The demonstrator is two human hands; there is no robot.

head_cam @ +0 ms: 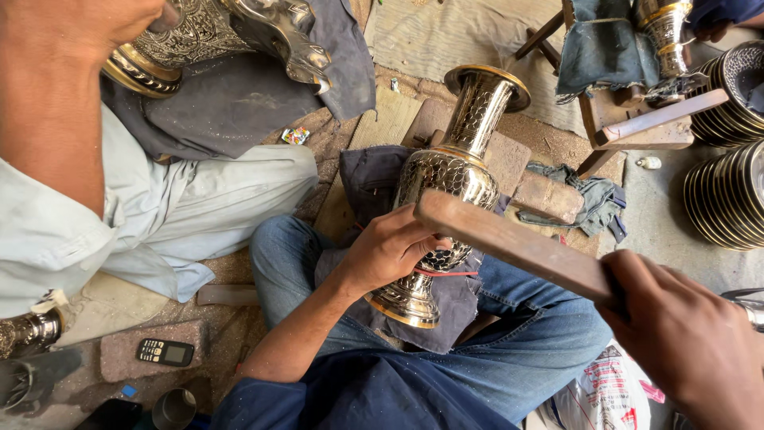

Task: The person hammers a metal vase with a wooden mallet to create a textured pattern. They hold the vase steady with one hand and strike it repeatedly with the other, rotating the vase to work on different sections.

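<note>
While left hand (pixel 390 251) steadies vase (pixel 450 179), right hand (pixel 684 338) apart

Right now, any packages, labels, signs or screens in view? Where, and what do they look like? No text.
Mobile phone: on a reddish stone slab at lower left, small dark keypad handset with a pale lit screen.
Plastic bag: lower right, beside the person's jeans, white with red and dark print, crumpled.
Small wrapper: on the ground at upper centre-left, beside the grey cloth, tiny, multicoloured.
No signs visible.
</note>
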